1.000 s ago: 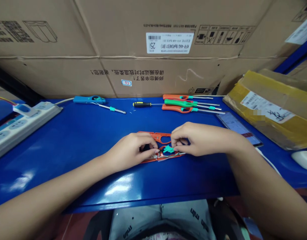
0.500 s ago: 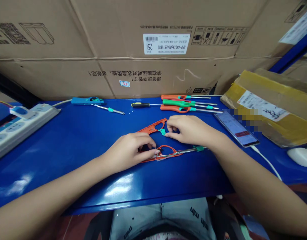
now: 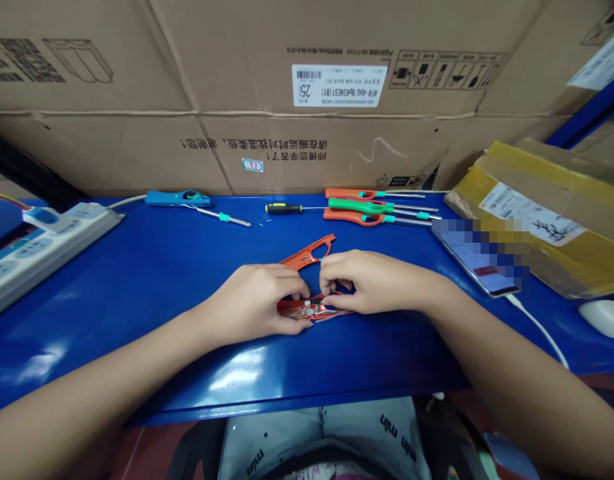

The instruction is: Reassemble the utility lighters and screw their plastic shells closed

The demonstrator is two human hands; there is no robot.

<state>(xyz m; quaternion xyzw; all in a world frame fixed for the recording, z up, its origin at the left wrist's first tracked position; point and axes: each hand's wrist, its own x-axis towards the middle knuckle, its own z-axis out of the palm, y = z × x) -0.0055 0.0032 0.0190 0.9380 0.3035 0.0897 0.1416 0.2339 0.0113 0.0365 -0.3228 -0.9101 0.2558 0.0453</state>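
Orange lighter shell (image 3: 288, 305), lying open with its small inner parts showing, at the middle of a shiny blue bench (image 3: 137, 280), seen from the wearer's head. The step in hand appears to be fine fingertip work on those inner parts. Such work would call for a steady hold on the left and a light, precise touch on the right.

The left hand (image 3: 259, 297) grips the shell's left end, narrow around it, thumb along the near edge and fingers curled at the far edge. Its forearm slants in from the near left corner. The right hand (image 3: 367, 277) reaches in from the near right, palm turned down, fingers bent and drawn close together over the shell's right part. Whether it pinches a small piece cannot be told.

Just beyond the shell, a matching orange half (image 3: 299, 259) lies tilted, partly behind the left hand's fingers. Along the far side are a blue lighter (image 3: 167, 199) at left, a black and yellow screwdriver (image 3: 284, 209), and a green lighter (image 3: 354, 205) between two orange ones. A phone (image 3: 467, 257) lies at right.
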